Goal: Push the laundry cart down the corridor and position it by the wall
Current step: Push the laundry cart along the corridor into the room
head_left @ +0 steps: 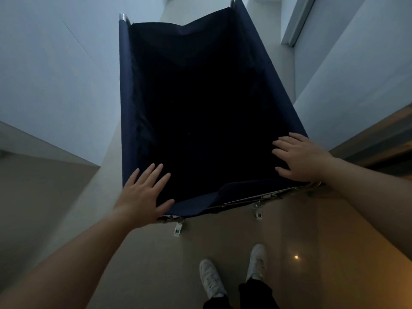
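Observation:
A laundry cart [127, 90] with a dark navy fabric bag on a metal frame fills the middle of the head view, its inside dark and apparently empty. My left hand [143, 195] lies flat on the cart's near left corner, fingers spread. My right hand [299, 158] rests palm down on the near right corner, fingers apart over the fabric edge. Neither hand curls around the frame. The near metal rail [256, 197] shows between the hands.
A pale wall [55, 74] runs close along the cart's left side. Another white wall and door frame [296, 23] stand on the right, with a wooden threshold [367, 141] near my right arm. The glossy tiled floor [156, 264] and my white shoes [256, 262] lie below.

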Demonstrator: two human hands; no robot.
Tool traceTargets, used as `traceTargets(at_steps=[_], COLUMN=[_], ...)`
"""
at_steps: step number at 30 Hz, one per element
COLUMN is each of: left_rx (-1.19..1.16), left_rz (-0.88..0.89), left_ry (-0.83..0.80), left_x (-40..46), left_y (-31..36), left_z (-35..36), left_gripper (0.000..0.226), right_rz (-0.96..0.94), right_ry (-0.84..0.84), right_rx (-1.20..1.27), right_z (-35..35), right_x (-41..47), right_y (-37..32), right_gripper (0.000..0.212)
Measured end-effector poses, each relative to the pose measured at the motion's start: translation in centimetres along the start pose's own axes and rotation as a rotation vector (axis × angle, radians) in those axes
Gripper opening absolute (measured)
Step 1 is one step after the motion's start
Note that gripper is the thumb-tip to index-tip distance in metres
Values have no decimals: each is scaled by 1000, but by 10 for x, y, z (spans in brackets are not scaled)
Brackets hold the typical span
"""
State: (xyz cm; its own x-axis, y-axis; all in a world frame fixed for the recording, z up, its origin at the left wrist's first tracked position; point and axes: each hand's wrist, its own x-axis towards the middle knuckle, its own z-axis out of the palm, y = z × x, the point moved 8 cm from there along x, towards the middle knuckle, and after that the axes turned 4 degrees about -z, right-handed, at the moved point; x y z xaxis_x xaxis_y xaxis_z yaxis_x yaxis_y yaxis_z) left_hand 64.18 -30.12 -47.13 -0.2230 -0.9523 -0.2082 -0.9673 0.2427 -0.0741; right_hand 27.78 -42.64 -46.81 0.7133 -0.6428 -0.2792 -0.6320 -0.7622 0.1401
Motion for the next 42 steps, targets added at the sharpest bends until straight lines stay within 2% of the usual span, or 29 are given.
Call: traceTargets(at_steps=[3, 21, 42], left_rx=[65, -35, 43], left_rz=[68, 42, 99], left_ry=[-33, 14, 16], left_x=[10, 76, 239], left_y=[-4, -41, -113], left_z=[1, -14, -37], left_gripper=[78, 83, 91], right_rz=[15, 37, 119], right_ry=[9, -17, -57], right_rx=[-12, -51, -31], right_z=[2, 0, -18], right_x=[3, 47, 160], right_y=[3, 28, 126], right_gripper=[54, 55, 69])
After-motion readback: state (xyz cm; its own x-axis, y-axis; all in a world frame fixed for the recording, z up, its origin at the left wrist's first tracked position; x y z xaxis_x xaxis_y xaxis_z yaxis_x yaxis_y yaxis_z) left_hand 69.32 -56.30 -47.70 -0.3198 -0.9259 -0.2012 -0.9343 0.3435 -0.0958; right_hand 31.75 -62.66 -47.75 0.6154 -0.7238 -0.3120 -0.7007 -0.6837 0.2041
